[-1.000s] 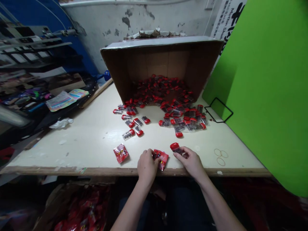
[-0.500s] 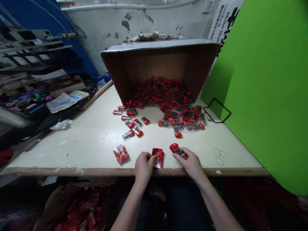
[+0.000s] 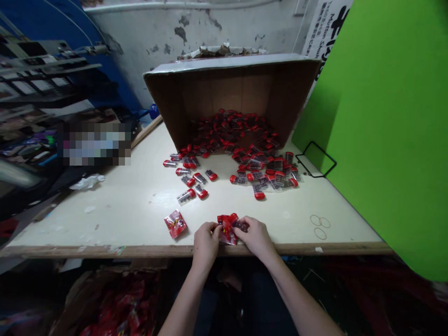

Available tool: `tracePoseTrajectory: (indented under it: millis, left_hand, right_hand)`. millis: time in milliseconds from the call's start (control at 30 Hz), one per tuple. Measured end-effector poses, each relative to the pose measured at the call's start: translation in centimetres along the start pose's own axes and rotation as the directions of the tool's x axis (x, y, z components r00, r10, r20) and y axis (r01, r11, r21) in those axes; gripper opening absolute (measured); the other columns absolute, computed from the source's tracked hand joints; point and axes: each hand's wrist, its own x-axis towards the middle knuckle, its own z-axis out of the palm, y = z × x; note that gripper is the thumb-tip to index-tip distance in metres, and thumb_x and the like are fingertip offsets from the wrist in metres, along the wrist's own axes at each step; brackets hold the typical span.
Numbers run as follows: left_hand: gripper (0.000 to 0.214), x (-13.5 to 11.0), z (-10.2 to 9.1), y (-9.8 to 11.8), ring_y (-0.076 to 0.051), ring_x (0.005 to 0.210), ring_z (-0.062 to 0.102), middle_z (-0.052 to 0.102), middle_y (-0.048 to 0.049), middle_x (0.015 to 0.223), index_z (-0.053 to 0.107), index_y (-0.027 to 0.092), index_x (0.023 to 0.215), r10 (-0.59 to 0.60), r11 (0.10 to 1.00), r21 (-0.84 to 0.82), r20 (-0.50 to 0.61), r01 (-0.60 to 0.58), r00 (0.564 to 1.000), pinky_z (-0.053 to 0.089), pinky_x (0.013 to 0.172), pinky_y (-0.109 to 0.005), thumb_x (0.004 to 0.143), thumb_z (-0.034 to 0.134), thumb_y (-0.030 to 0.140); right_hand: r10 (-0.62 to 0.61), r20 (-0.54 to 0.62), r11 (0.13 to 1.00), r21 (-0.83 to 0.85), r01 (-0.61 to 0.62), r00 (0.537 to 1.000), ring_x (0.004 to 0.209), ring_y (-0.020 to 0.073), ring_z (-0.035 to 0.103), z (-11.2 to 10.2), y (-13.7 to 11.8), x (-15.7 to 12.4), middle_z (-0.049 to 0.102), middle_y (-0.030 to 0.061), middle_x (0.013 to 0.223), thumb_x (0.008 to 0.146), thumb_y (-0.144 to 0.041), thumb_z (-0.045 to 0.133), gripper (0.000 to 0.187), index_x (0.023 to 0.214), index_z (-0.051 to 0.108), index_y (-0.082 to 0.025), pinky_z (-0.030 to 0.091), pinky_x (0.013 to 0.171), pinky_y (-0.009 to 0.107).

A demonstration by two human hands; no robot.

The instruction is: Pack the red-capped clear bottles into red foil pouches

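Observation:
At the table's near edge my left hand (image 3: 205, 240) pinches a small red foil packet (image 3: 226, 231). Against it my right hand (image 3: 255, 235) holds a clear red-capped vial (image 3: 238, 224), whose capped end sits at the packet's mouth. Both hands are closed and meet over the packet. A second red packet (image 3: 175, 223) lies flat to the left of my left hand. Beyond my hands, several more red-capped vials (image 3: 261, 175) lie scattered on the table.
A big cardboard box (image 3: 231, 93) lies on its side at the back, spilling vials onto the cream table (image 3: 133, 205). A green panel (image 3: 385, 121) stands on the right with a black wire frame (image 3: 317, 158). Rubber bands (image 3: 320, 224) lie right. Cluttered shelves are left.
My right hand has carried the vial leftward to the packet, which my left hand has kept hold of and lifted slightly. The two hands now touch.

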Motion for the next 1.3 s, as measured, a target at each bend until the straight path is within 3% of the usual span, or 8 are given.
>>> tracePoseTrajectory:
  millis: [133,267,433,567,733,900,1067,1300]
  left_hand:
    - [0.019,0.1,-0.4,-0.3,-0.02,0.064,0.058,0.068,-0.0047,0.064,0.068,0.018,0.069,-0.068,0.984,-0.166,0.009,0.068,0.998,0.039,0.061,-0.029,0.07,0.059,0.034]
    - [0.023,-0.2,-0.6,-0.2,-0.017,0.057,0.057,0.066,-0.0027,0.058,0.064,0.016,0.062,-0.149,0.904,-0.398,0.054,0.159,0.987,0.04,0.056,-0.026,0.063,0.067,0.039]
    - [0.031,-0.7,-0.7,0.8,-0.01,0.046,0.05,0.058,0.0021,0.05,0.055,0.016,0.055,-0.273,0.705,-0.654,0.106,0.273,0.956,0.036,0.048,-0.022,0.055,0.077,0.037]
    - [0.037,-0.9,-0.7,1.9,-0.008,0.05,0.053,0.059,0.0021,0.056,0.048,0.016,0.054,-0.332,0.507,-0.795,0.175,0.332,0.927,0.039,0.049,-0.02,0.051,0.081,0.032]
    - [0.033,-1.7,-0.3,3.5,-0.004,0.05,0.05,0.057,0.0044,0.057,0.05,0.015,0.059,-0.342,0.326,-0.882,0.226,0.34,0.912,0.041,0.05,-0.017,0.056,0.08,0.029]
    - [0.022,-2.6,-0.1,4.4,-0.008,0.056,0.056,0.062,-0.0007,0.065,0.059,0.013,0.072,-0.341,0.148,-0.901,0.341,0.408,0.876,0.045,0.052,-0.02,0.065,0.076,0.026]
    - [0.02,-2.9,0.4,4.4,-0.009,0.06,0.059,0.065,-0.0032,0.072,0.06,0.012,0.074,-0.33,0.124,-0.916,0.323,0.38,0.887,0.047,0.056,-0.02,0.066,0.075,0.023]
    - [0.019,-3.5,1.2,4.5,-0.009,0.06,0.058,0.065,-0.0032,0.07,0.06,0.012,0.073,-0.282,0.189,-0.923,0.277,0.336,0.919,0.046,0.057,-0.019,0.068,0.074,0.023]
  right_hand:
    - [-0.015,-0.004,1.0,-0.01,0.015,1.0,0.059,0.0169,0.057,-0.2,-0.2,-0.1,0.066,0.0014,0.063,0.069,-0.029,0.064,0.01,0.068,0.066,-0.02,0.039,0.056,0.025]
    - [-0.007,0.012,0.998,0.056,0.006,1.0,0.059,0.0168,0.058,-0.7,0.0,-0.5,0.068,0.0018,0.068,0.072,-0.035,0.064,0.016,0.075,0.067,-0.019,0.042,0.056,0.025]
    - [0.015,0.005,0.987,0.161,-0.015,1.0,0.061,0.0163,0.058,-1.7,0.3,-2.0,0.067,0.0023,0.071,0.079,-0.042,0.058,0.026,0.082,0.064,-0.017,0.043,0.056,0.024]
    - [0.032,0.054,0.948,0.314,-0.047,0.998,0.059,0.0143,0.053,-2.1,-0.7,-4.3,0.062,0.0005,0.069,0.08,-0.041,0.059,0.025,0.085,0.063,-0.017,0.042,0.055,0.023]
    - [0.029,0.142,0.907,0.412,-0.085,0.989,0.056,0.0129,0.047,-1.2,-2.6,-6.4,0.054,-0.0014,0.064,0.078,-0.037,0.063,0.021,0.082,0.062,-0.017,0.039,0.052,0.023]
    - [0.071,0.039,0.899,0.429,-0.081,0.997,0.056,0.013,0.047,-0.6,-3.1,-6.3,0.057,-0.0002,0.065,0.079,-0.039,0.063,0.023,0.079,0.061,-0.016,0.037,0.051,0.022]
    - [0.099,0.019,0.881,0.462,-0.096,0.995,0.056,0.0124,0.048,-0.5,-3.0,-6.3,0.059,0.0002,0.066,0.079,-0.04,0.063,0.024,0.081,0.061,-0.015,0.037,0.051,0.021]
    - [0.068,0.098,0.857,0.503,-0.108,0.993,0.061,0.0132,0.053,-0.2,-2.9,-6.4,0.064,0.002,0.073,0.078,-0.037,0.064,0.023,0.085,0.064,-0.015,0.04,0.055,0.021]
